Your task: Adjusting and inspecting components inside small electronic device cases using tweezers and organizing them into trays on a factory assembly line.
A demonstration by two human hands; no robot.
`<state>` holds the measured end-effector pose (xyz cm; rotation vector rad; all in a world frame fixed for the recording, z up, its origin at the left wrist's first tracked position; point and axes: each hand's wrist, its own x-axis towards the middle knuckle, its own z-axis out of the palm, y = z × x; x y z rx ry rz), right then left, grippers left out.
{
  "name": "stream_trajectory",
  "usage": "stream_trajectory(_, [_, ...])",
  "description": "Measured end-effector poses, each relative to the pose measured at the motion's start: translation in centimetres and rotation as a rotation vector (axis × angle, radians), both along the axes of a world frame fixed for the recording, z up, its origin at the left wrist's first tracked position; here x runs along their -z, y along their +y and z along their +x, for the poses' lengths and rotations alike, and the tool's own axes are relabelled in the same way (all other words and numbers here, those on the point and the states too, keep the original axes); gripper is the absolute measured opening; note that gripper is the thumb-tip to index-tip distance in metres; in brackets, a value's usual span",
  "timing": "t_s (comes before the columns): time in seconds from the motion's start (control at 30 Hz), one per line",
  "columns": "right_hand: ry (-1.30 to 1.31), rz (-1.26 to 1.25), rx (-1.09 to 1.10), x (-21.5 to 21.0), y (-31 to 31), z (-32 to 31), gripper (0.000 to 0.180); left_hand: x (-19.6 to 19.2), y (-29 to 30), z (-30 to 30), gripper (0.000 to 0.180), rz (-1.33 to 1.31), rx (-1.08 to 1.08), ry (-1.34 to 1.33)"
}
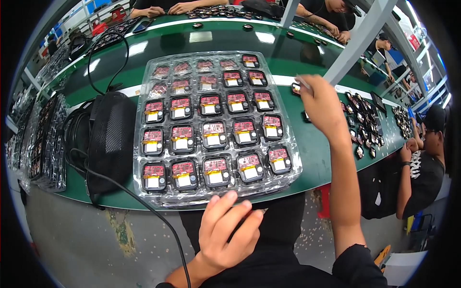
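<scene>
R hand (321, 103) clamped on thin pale stick (303, 82), long axis pointing far-L; L hand (228, 233) nr tray (199, 195), grip unclear.

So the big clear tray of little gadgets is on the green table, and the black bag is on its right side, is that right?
Not quite: the head view shows the black bag on the left side of the clear tray of gadgets. The tray is indeed on the green table.
</scene>
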<state>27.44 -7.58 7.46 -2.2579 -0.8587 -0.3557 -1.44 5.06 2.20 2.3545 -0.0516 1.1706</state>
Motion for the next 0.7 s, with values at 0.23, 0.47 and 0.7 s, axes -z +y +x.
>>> stream_trajectory(0.23, [0.095,-0.453,0.480,5.9,-6.2,-4.0,0.036,2.4,-2.5,-0.8,0.029,-0.082,0.390,-0.028])
stream_trajectory(0.47, [0.195,-0.074,0.163,5.8,-9.1,-10.1,0.044,3.7,-5.0,1.3,0.027,-0.219,0.505,0.045])
stream_trajectory(0.7, [0.888,0.529,-0.207,2.5,-11.2,-20.1,0.074,2.0,-5.7,1.8,0.060,-0.363,0.407,0.130])
